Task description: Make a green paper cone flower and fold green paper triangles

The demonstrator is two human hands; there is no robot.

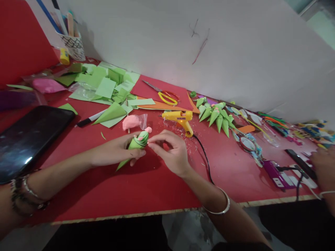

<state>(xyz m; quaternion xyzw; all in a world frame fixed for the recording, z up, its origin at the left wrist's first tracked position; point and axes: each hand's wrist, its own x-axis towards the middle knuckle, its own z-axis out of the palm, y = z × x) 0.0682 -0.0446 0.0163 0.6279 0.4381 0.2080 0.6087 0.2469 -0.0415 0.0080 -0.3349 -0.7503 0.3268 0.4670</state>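
My left hand (117,150) is wrapped round a green paper cone (134,142), its point slanting down to the left. Pink clay balls (148,129) sit at the cone's wide upper end. Close beside that end, my right hand (171,150) has thumb and fingers pinched on what looks like a small bit of pink clay (148,142). Just behind the cone lies a lump of pink clay (131,122) in a clear plastic wrap. A yellow glue gun (180,118) rests on the table beyond my right hand.
Green paper sheets (104,87) and a loose green cone (112,112) lie behind. Scissors (163,94) rest on red paper. Several finished cones (216,115) are bunched at right. A black phone (34,139) lies left; another person's hand (324,167) is at far right.
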